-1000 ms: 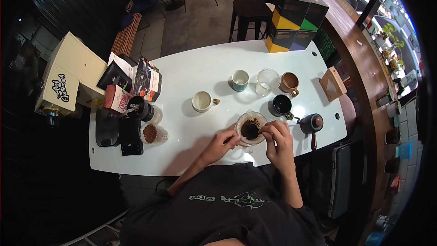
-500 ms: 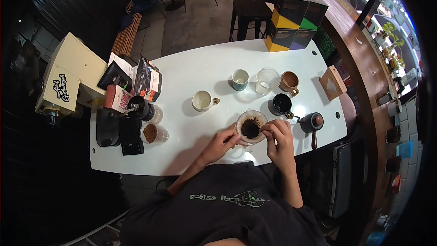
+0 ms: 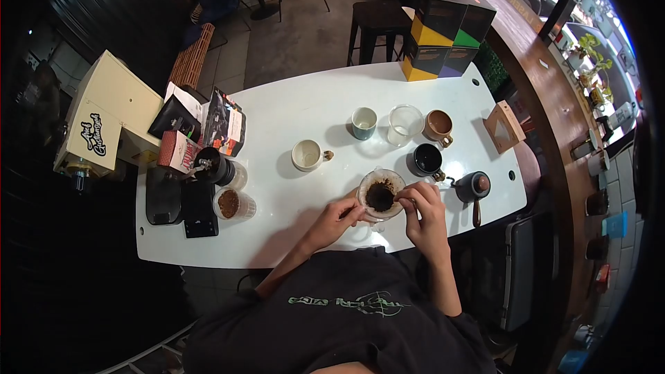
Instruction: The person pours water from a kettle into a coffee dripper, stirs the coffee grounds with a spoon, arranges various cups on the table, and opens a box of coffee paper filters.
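Close in front of me, a paper coffee filter sits in a clear dripper, with dark wet coffee grounds at its bottom. My left hand is closed at the filter's left edge, thumb and fingers pinching the rim. On the opposite side my right hand pinches the right edge, its fingertips over the rim. Whatever stands beneath the dripper is mostly hidden. Just behind it is a black mug. To the right stands a dark pot with a wooden handle.
On the white table stand a cream cup, a teal cup, a clear plastic cup and a brown mug. At left are a cup of brown grounds, a black scale and a cream grinder.
Both hands keep their pinch on the filter's edges, with hardly any movement. The whole view has shifted very slightly.
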`<act>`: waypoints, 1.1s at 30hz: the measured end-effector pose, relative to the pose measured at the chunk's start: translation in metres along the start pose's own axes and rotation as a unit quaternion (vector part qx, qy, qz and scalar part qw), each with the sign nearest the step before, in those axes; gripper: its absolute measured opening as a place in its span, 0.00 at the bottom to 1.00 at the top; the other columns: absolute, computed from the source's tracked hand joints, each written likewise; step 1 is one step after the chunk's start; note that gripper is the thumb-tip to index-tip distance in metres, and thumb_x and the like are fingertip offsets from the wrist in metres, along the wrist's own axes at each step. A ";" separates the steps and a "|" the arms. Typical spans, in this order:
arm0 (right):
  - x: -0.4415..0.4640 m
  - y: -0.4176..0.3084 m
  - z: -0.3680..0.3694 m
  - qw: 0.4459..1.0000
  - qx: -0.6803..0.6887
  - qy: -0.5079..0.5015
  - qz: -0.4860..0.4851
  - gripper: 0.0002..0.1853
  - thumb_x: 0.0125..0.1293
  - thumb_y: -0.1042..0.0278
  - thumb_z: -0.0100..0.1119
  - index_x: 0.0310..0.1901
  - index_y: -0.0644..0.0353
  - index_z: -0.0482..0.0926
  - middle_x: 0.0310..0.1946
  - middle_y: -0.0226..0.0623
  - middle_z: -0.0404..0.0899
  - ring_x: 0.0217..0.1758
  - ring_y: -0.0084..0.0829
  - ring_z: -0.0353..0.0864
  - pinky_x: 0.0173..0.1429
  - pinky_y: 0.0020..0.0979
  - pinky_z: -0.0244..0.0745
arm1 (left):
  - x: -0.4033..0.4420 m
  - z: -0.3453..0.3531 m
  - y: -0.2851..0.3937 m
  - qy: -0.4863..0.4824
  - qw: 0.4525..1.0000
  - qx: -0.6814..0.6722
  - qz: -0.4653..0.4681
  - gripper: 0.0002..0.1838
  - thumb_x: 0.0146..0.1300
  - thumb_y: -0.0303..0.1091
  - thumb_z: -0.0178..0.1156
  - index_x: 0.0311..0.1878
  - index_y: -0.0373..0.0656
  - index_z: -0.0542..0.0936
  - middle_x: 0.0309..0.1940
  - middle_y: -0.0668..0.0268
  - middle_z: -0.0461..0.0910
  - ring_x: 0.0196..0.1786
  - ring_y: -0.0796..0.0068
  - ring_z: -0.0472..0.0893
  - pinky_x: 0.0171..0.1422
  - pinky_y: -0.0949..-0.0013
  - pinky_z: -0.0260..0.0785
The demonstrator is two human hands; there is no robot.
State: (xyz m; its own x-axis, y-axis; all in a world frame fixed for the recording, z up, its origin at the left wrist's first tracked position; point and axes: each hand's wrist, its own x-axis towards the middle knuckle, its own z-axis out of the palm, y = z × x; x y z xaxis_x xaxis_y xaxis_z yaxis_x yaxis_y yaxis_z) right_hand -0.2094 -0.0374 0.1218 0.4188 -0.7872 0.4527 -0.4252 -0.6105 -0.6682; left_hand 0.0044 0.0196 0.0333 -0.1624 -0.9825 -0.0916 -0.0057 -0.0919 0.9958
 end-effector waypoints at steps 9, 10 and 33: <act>-0.001 -0.008 -0.006 0.999 0.037 -0.024 0.002 0.04 0.62 0.81 0.60 0.36 0.62 0.81 0.35 0.39 0.80 0.43 0.43 0.78 0.49 0.37 0.70 | -0.001 0.000 0.004 -0.002 1.000 -0.007 -0.001 0.15 0.78 0.37 0.55 0.36 0.36 0.76 0.28 0.74 0.73 0.33 0.85 0.70 0.40 0.76 0.67; -0.001 -0.009 -0.007 0.999 0.044 -0.023 0.005 0.04 0.61 0.81 0.60 0.36 0.62 0.81 0.35 0.39 0.80 0.43 0.43 0.78 0.49 0.37 0.70 | -0.001 0.000 0.003 -0.002 1.000 -0.007 -0.001 0.15 0.78 0.37 0.55 0.36 0.36 0.76 0.28 0.74 0.73 0.33 0.85 0.70 0.40 0.76 0.67; 0.003 -0.008 -0.007 0.998 0.045 -0.048 -0.001 0.04 0.60 0.80 0.62 0.36 0.62 0.81 0.34 0.38 0.79 0.40 0.42 0.75 0.49 0.38 0.66 | -0.001 -0.001 -0.001 -0.003 1.000 0.000 0.000 0.16 0.78 0.39 0.55 0.36 0.35 0.76 0.28 0.72 0.74 0.32 0.84 0.71 0.40 0.75 0.68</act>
State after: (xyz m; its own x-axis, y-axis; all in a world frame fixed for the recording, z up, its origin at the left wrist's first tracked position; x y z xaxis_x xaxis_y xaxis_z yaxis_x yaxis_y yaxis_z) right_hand -0.2103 -0.0355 0.1323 0.4961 -0.7719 0.3976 -0.3534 -0.5978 -0.7195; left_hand 0.0059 0.0204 0.0324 -0.1680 -0.9815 -0.0922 -0.0049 -0.0927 0.9957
